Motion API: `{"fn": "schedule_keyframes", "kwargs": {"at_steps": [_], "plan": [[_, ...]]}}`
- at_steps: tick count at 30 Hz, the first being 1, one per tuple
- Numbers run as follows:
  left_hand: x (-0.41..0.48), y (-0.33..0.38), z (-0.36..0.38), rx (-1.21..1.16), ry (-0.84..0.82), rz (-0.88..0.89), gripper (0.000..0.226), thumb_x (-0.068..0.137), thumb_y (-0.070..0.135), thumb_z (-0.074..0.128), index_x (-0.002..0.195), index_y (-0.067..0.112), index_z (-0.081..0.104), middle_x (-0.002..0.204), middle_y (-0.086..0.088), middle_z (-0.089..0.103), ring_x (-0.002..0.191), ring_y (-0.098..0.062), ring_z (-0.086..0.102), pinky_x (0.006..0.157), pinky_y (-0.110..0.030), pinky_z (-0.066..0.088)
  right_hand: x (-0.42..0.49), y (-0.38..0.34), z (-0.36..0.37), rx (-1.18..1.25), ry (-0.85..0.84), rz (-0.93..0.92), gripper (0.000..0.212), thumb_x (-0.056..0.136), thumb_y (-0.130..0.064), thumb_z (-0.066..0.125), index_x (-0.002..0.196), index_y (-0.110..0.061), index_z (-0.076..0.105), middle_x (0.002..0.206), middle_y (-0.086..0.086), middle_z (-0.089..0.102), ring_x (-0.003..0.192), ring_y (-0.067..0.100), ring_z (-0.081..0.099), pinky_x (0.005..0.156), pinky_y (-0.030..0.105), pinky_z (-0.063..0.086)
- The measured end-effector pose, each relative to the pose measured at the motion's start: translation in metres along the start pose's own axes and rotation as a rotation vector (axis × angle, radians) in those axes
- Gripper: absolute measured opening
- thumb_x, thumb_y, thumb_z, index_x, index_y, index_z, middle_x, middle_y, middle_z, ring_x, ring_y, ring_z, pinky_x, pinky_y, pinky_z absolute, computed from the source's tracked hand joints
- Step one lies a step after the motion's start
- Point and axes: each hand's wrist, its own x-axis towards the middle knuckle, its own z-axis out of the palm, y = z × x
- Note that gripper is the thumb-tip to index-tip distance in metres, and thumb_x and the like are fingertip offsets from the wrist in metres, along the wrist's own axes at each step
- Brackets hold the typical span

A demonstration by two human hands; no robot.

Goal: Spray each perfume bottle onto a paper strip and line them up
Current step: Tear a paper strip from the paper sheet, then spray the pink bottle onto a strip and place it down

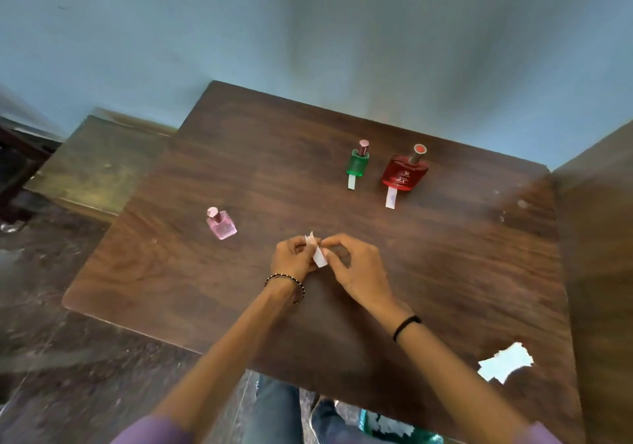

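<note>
Above the middle of the brown wooden table [205, 289], my left hand [293, 256] and my right hand [359, 268] both pinch a small white paper strip [318, 255]. A pink perfume bottle [221, 223] stands to the left of my hands, apart from them. Farther back stand a green bottle [358, 162] with a paper strip [351, 181] in front of it and a red bottle [406, 171] with a paper strip [390, 197] in front of it.
A torn piece of white paper [505, 363] lies near the table's front right corner. A second, lighter table [99, 166] adjoins on the left, and a wooden surface [599, 238] rises at the right. A blue wall stands behind.
</note>
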Motion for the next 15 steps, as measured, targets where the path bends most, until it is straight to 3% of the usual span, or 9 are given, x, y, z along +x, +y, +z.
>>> {"fn": "schedule_keyframes", "kwargs": {"at_steps": [3, 5, 7, 9, 11, 13, 15], "plan": [[0.009, 0.001, -0.019, -0.007, 0.039, -0.050, 0.005, 0.089, 0.001, 0.060, 0.092, 0.002, 0.065, 0.070, -0.007, 0.066, 0.061, -0.016, 0.063, 0.053, -0.025, 0.057, 0.028, -0.023, 0.020, 0.013, -0.055, -0.042, 0.012, 0.091, -0.021, 0.069, 0.102, -0.019, 0.074, 0.097, -0.008, 0.075, 0.086, 0.007, 0.068, 0.082, 0.026, 0.054], [0.010, 0.002, -0.030, -0.031, 0.085, -0.081, 0.013, 0.079, 0.002, 0.062, 0.089, 0.009, 0.059, 0.073, -0.007, 0.067, 0.059, -0.020, 0.064, 0.054, -0.029, 0.057, 0.047, -0.037, 0.037, -0.027, -0.105, -0.064, 0.018, 0.090, -0.022, 0.070, 0.108, -0.018, 0.072, 0.099, -0.003, 0.074, 0.088, 0.012, 0.066, 0.084, 0.029, 0.053], [0.012, 0.003, -0.039, -0.032, 0.092, -0.082, 0.012, 0.086, 0.003, 0.057, 0.086, 0.015, 0.053, 0.065, -0.003, 0.067, 0.052, -0.014, 0.064, 0.050, -0.027, 0.055, 0.066, -0.049, 0.058, -0.035, -0.184, -0.074, 0.030, 0.089, -0.024, 0.072, 0.117, -0.017, 0.068, 0.111, -0.001, 0.071, 0.098, 0.015, 0.064, 0.088, 0.033, 0.052], [0.015, 0.003, -0.045, 0.029, 0.082, -0.070, 0.013, 0.091, 0.001, 0.047, 0.088, 0.008, 0.057, 0.053, -0.001, 0.062, 0.043, -0.006, 0.061, 0.040, -0.021, 0.048, 0.084, -0.058, 0.079, 0.018, -0.302, -0.072, 0.048, 0.085, -0.026, 0.077, 0.129, -0.017, 0.061, 0.128, -0.001, 0.065, 0.109, 0.015, 0.060, 0.093, 0.033, 0.051], [0.019, 0.000, -0.052, 0.072, 0.091, -0.058, 0.015, 0.092, -0.002, 0.045, 0.101, 0.001, 0.058, 0.059, -0.001, 0.061, 0.048, -0.005, 0.061, 0.037, -0.016, 0.043, 0.098, -0.067, 0.096, 0.044, -0.430, -0.082, 0.066, 0.081, -0.028, 0.083, 0.139, -0.019, 0.053, 0.140, -0.001, 0.057, 0.118, 0.015, 0.056, 0.098, 0.031, 0.047], [0.021, -0.007, -0.060, 0.063, 0.102, -0.063, 0.021, 0.090, -0.008, 0.050, 0.110, -0.002, 0.054, 0.072, -0.003, 0.061, 0.060, -0.008, 0.059, 0.045, -0.016, 0.048, 0.110, -0.075, 0.113, 0.034, -0.516, -0.120, 0.071, 0.078, -0.029, 0.085, 0.140, -0.021, 0.052, 0.140, -0.002, 0.057, 0.120, 0.016, 0.055, 0.098, 0.031, 0.047], [0.021, -0.012, -0.067, 0.020, 0.089, -0.068, 0.025, 0.083, -0.011, 0.059, 0.102, 0.004, 0.057, 0.082, -0.008, 0.065, 0.073, -0.015, 0.063, 0.066, -0.033, 0.059, 0.118, -0.079, 0.126, 0.031, -0.542, -0.157, 0.054, 0.080, -0.030, 0.083, 0.128, -0.019, 0.062, 0.125, -0.002, 0.066, 0.109, 0.017, 0.060, 0.091, 0.028, 0.048]]}}
